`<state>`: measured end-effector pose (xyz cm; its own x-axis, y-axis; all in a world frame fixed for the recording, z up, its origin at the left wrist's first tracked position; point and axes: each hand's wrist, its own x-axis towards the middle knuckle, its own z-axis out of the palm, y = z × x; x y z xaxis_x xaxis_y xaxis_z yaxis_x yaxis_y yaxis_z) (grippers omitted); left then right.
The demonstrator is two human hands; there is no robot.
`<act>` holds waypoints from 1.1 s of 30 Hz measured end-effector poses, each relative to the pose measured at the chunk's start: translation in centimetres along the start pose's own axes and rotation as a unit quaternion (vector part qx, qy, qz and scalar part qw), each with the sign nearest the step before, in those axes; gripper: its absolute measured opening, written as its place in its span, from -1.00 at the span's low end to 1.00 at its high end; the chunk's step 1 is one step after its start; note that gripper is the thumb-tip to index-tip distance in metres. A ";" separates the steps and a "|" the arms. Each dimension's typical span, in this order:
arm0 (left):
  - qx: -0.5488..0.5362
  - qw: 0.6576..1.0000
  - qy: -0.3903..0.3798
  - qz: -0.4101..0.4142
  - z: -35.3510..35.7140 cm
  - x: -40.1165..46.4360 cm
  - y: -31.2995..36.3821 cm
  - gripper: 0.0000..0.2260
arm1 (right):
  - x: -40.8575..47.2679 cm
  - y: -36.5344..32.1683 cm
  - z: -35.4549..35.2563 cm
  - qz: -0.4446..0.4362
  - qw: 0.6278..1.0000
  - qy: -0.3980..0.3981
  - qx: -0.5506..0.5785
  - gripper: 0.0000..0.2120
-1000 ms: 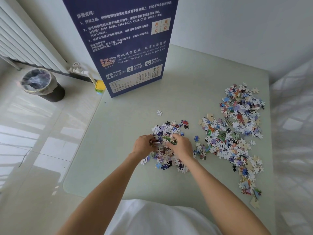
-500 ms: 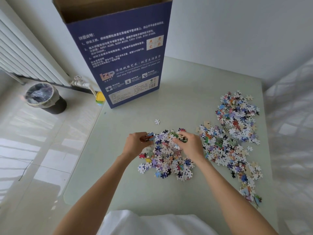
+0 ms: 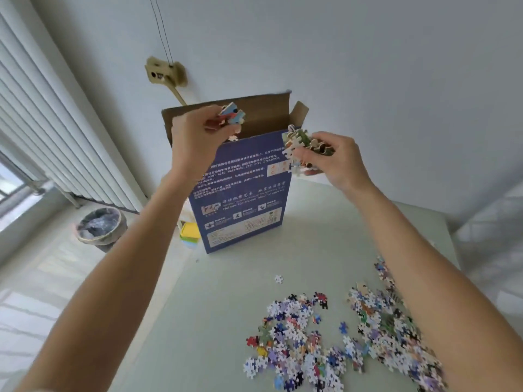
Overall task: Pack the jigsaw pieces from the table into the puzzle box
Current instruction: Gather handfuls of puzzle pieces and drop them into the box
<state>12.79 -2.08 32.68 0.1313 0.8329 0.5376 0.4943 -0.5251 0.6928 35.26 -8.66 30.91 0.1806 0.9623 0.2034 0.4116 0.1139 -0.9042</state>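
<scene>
Cardboard box (image 3: 243,190) stands open on the tabletop (image 3: 226,306) as we lift two handfuls of pieces to its mouth: left hand (image 3: 195,142) gripping a clump (image 3: 232,116) over the opening, right hand (image 3: 334,158) gripping another (image 3: 302,144) just beside it. Most pieces (image 3: 325,340) lie below the box. Light and loose, they likely need cupped fingers.

One head-worn view only, wide-angle. It is looking forward and slightly down from the near edge of the table (image 3: 353,244), facing the far wall (image 3: 368,66); the raised forearms are filling the close foreground and straight lines are bowing toward the frame's borders.
</scene>
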 end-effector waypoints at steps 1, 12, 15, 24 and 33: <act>0.024 1.000 0.003 0.001 0.0 1.5 -0.5 -0.88 | 1.3 -0.4 0.2 -0.004 1.000 0.003 0.004 -0.74; 0.291 0.935 -0.198 -0.033 1.4 5.5 -2.8 -0.85 | 11.0 -1.9 3.3 -0.145 0.970 -0.023 -0.196 -0.71; 0.229 0.947 -0.214 -0.071 1.2 5.4 -3.7 -0.77 | 12.5 -2.3 4.2 -0.173 0.940 -0.069 -0.285 -0.71; 0.162 0.970 -0.182 -0.020 0.1 3.2 -4.1 -0.90 | 13.0 -3.4 6.0 -0.210 0.880 -0.176 -0.387 -0.71; 0.165 0.977 -0.132 0.011 0.4 2.3 -5.2 -0.85 | 13.7 -2.7 8.6 -0.222 0.887 -0.213 -0.343 -0.76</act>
<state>10.89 2.62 30.08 0.3418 0.8605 0.3777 0.7328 -0.4957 0.4662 28.94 6.32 32.95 -0.4304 0.8824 0.1901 0.8306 0.4696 -0.2994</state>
